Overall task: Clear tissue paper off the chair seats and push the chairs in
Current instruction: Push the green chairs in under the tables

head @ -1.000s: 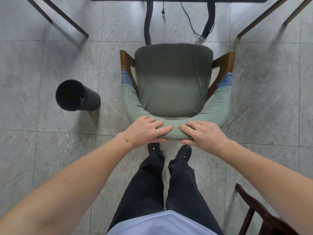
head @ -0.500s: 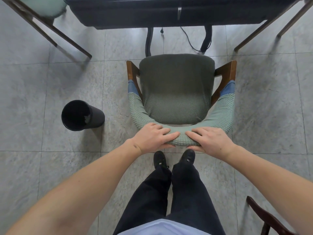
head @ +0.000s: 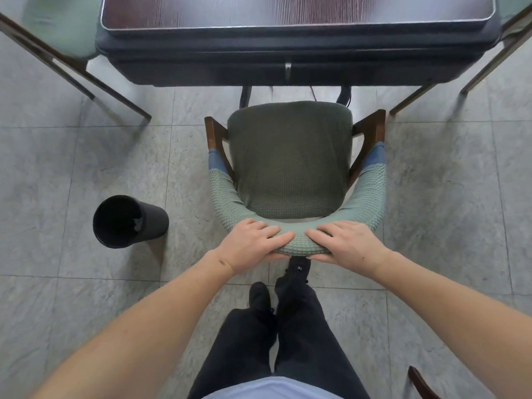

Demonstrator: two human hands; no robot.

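A wooden armchair (head: 290, 162) with a green cover faces the dark table (head: 296, 38) ahead. Its seat is bare, with no tissue on it. My left hand (head: 253, 243) and my right hand (head: 348, 244) both grip the top of the curved backrest (head: 299, 243), side by side. The seat's front edge lies just short of the table's near edge. A black bin (head: 129, 221) stands on the floor to the left of the chair, with a bit of pale paper inside.
Another green-covered chair (head: 60, 33) stands at the table's left corner, its legs slanting across the floor. Chair legs (head: 449, 79) also show at the far right. A dark wooden chair part (head: 421, 384) pokes in at the bottom right. My feet are right behind the chair.
The chair has slid forward toward the table under both hands, and I have stepped after it. The table top has come into view. The bin stays on the left.
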